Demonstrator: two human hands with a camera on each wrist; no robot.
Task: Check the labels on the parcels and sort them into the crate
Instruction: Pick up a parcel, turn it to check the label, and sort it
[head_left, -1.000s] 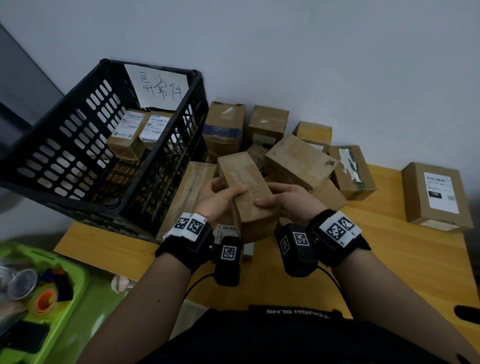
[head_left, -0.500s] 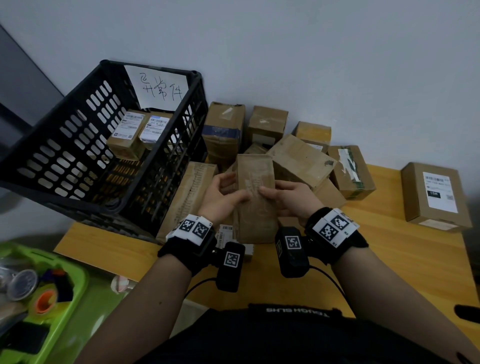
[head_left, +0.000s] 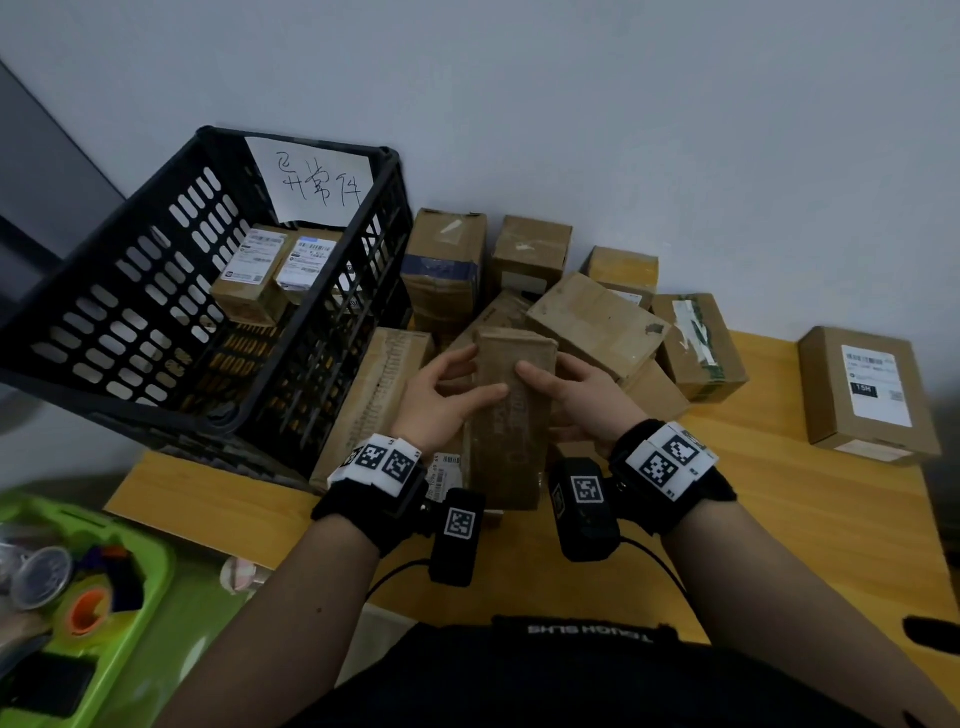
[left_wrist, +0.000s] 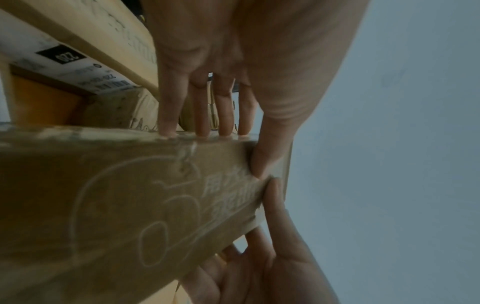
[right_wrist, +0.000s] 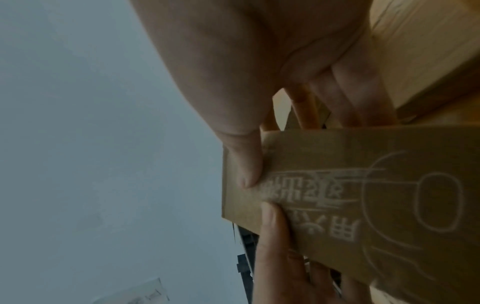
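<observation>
Since the earlier frame the long cardboard parcel (head_left: 511, 415) has turned its printed, label-free face upward. Left hand (head_left: 441, 400) and right hand (head_left: 576, 400) clamp its edges above the worktop (head_left: 779, 519), fingers underneath, thumbs on top. It looks stiff and light; best gripped by its long edges.

A handwritten sheet (head_left: 310, 180) taped inside the black crate (head_left: 130, 291) reads "异常件". The parcel (left_wrist: 116, 195) held in both hands carries faint printed characters, the first readable as "用" in the right wrist view, beside an outline drawing. A white label (left_wrist: 64, 67) on a box behind it shows "280" on a black patch, upside down. On the lone box (head_left: 867, 395) at the right, a shipping label (head_left: 875, 384) bears "TSH". The person's dark garment (head_left: 587, 675) shows "TOUGH SUHS", inverted. Other labels are too small to read.
</observation>
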